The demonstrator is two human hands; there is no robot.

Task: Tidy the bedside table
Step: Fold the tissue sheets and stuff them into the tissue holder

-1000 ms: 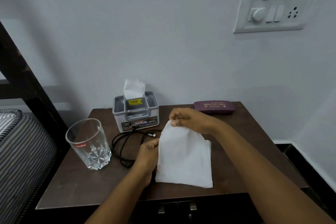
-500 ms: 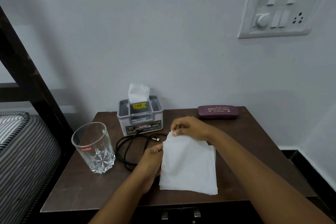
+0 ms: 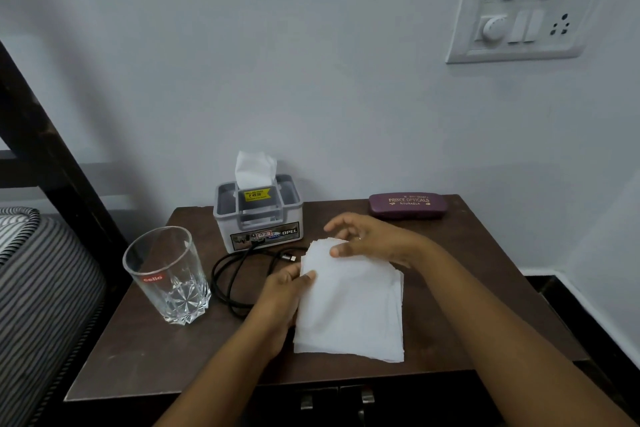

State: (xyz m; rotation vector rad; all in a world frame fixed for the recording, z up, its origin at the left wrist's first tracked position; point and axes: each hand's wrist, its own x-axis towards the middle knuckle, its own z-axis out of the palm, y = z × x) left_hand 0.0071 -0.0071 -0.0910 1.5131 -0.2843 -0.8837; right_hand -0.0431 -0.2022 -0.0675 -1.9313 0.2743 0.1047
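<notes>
My left hand (image 3: 282, 302) pinched the left edge of the tissues (image 3: 349, 305) on the bench (image 3: 145, 350). My right hand (image 3: 367, 241) rested open-fingered on their far corner.

**One head-worn view, looking down**

A single wide-angle camera sits on the person's head, facing forward and down toward the wall. It looks closely over the dark surface (image 3: 485, 288), with both forearms entering from the bottom edge and the bed (image 3: 41, 288) at left.
</notes>
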